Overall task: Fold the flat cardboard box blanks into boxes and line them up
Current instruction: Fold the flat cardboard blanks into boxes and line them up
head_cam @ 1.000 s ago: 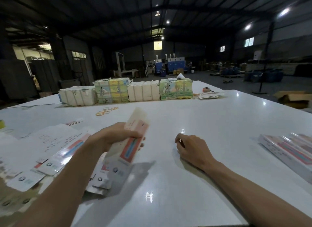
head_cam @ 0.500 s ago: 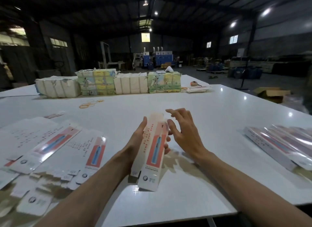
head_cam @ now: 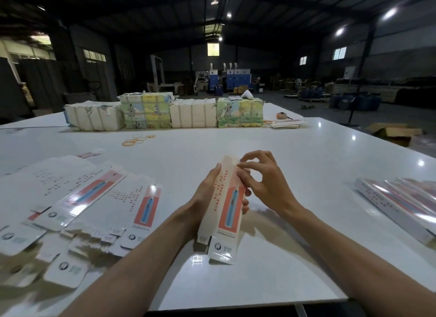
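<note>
Fingers (head_cam: 245, 204) of the left hand (head_cam: 205, 194) wrapped the long white-and-red cardboard box blank (head_cam: 227, 213), mostly hidden behind it. The right hand (head_cam: 269, 187) pinched its blurred top flap. Whether its lower end touched the white tabletop (head_cam: 295, 151) was unclear. Loose flat blanks (head_cam: 94, 194) lay left. Folded boxes (head_cam: 398, 198) on the right were cut off.

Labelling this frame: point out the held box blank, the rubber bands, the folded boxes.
held box blank (head_cam: 230, 213): head view, red front panel
rubber bands (head_cam: 132, 142): head view, middle of cluster
folded boxes (head_cam: 387, 200): head view, leftmost box's side
</note>
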Available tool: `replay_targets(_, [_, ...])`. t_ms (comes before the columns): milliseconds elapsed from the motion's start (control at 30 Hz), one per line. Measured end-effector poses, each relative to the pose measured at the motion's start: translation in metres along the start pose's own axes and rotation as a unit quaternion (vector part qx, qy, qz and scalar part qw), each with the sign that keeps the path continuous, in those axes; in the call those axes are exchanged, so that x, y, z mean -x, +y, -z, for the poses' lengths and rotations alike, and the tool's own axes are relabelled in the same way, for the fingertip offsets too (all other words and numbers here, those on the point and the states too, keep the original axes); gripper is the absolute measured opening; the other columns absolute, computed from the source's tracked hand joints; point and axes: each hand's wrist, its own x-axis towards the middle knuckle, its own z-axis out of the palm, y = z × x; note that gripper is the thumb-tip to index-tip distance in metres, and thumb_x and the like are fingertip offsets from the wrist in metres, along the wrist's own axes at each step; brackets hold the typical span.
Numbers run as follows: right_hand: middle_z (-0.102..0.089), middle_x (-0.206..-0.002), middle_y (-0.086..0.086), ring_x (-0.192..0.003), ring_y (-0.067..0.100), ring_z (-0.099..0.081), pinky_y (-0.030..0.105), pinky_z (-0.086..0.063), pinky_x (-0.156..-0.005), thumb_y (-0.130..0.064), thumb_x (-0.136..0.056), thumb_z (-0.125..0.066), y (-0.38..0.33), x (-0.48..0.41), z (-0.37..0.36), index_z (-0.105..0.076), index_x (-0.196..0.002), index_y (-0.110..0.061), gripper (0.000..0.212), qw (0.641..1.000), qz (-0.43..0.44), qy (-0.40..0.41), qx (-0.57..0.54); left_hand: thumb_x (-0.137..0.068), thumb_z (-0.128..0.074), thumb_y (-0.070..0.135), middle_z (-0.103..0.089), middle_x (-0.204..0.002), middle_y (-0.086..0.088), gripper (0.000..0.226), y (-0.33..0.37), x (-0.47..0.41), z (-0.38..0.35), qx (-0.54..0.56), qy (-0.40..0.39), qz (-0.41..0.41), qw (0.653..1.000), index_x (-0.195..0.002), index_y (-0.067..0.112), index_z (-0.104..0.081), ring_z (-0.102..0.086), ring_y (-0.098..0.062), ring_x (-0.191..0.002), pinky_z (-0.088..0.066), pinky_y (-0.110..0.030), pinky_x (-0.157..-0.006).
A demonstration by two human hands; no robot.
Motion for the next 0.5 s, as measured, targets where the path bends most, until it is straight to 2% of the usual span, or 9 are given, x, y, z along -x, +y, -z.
replay_targets(133, [-0.057, -0.127, -0.003, -0.118, 0.001, -0.051, 0.004, -0.048, -0.08, -0.023, -0.094, -0.078, -0.01, -0.005, 0.009, -0.08, -0.097, -0.013, 0.011, 0.982, -0.111, 0.006, -0.151, -0.103, -0.028, 0.075, -0.074, -0.115, -0.019, 0.077, 0.003, -0.004, 0.003, -0.015, -0.039, 0.004, 0.999, -0.121, 0.019, -0.076, -0.074, -0.031, -0.09, -0.062, -0.041, -0.079])
replay_targets(167, [-0.055, -0.131, -0.004, -0.118, -0.002, -0.05, 0.004, -0.048, -0.078, -0.024, -0.093, -0.079, -0.012, -0.006, 0.012, -0.08, -0.093, -0.015, 0.009, 0.975, -0.132, -0.001, -0.18, -0.103, -0.025, 0.074, -0.073, -0.118, -0.019, 0.078, 0.003, -0.006, 0.004, -0.027, -0.047, 0.0, 0.999, -0.128, 0.017, -0.072, -0.074, -0.031, -0.091, -0.062, -0.042, -0.079])
replay_targets(200, [-0.055, -0.134, -0.007, -0.12, -0.001, -0.051, 0.008, -0.05, -0.08, -0.024, -0.092, -0.08, -0.013, -0.007, 0.014, -0.08, -0.091, -0.016, 0.008, 0.967, -0.152, -0.012, -0.206, -0.104, -0.022, 0.073, -0.072, -0.122, -0.019, 0.079, 0.003, -0.008, 0.005, -0.039, -0.054, -0.004, 0.998, -0.134, 0.015, -0.067, -0.074, -0.03, -0.091, -0.062, -0.041, -0.079])
replay_targets(233, [-0.055, -0.138, -0.009, -0.123, 0.005, -0.052, 0.016, -0.049, -0.089, -0.024, -0.092, -0.08, -0.013, -0.008, 0.017, -0.08, -0.09, -0.018, 0.007, 0.958, -0.171, -0.022, -0.231, -0.105, -0.02, 0.071, -0.072, -0.124, -0.019, 0.079, 0.002, -0.009, 0.005, -0.049, -0.061, -0.007, 0.997, -0.138, 0.013, -0.063, -0.074, -0.03, -0.09, -0.062, -0.041, -0.079])
replay_targets(267, [-0.055, -0.14, -0.012, -0.126, 0.012, -0.054, 0.029, -0.049, -0.097, -0.023, -0.091, -0.081, -0.012, -0.009, 0.02, -0.081, -0.088, -0.018, 0.006, 0.948, -0.187, -0.029, -0.257, -0.106, -0.019, 0.07, -0.072, -0.124, -0.018, 0.079, 0.003, -0.01, 0.005, -0.054, -0.07, -0.007, 0.996, -0.139, 0.012, -0.06, -0.074, -0.029, -0.089, -0.062, -0.04, -0.078])
replay_targets(333, [-0.057, -0.141, -0.013, -0.125, 0.016, -0.057, 0.043, -0.048, -0.103, -0.018, -0.092, -0.08, -0.01, -0.011, 0.024, -0.082, -0.085, -0.017, 0.007, 0.924, -0.208, -0.035, -0.318, -0.105, -0.018, 0.071, -0.075, -0.116, -0.014, 0.08, 0.007, -0.009, 0.003, -0.059, -0.093, 0.004, 0.994, -0.136, 0.009, -0.06, -0.074, -0.027, -0.086, -0.062, -0.038, -0.078])
replay_targets(433, [-0.062, -0.141, -0.005, -0.129, 0.026, -0.059, 0.049, -0.049, -0.11, -0.012, -0.091, -0.076, -0.009, -0.012, 0.025, -0.081, -0.081, -0.011, 0.011, 0.885, -0.231, -0.034, -0.402, -0.104, -0.018, 0.071, -0.075, -0.106, -0.01, 0.078, 0.014, -0.007, -0.003, -0.056, -0.109, 0.027, 0.992, -0.131, 0.011, -0.06, -0.073, -0.024, -0.084, -0.062, -0.036, -0.078])
replay_targets(500, [-0.063, -0.143, -0.003, -0.131, 0.028, -0.058, 0.049, -0.047, -0.113, -0.016, -0.089, -0.076, -0.008, -0.011, 0.025, -0.079, -0.087, -0.002, 0.014, 0.864, -0.232, -0.044, -0.444, -0.103, -0.023, 0.074, -0.072, -0.098, -0.007, 0.076, 0.015, -0.008, -0.009, -0.037, -0.107, 0.039, 0.993, -0.123, 0.01, -0.059, -0.07, -0.021, -0.081, -0.061, -0.034, -0.076])
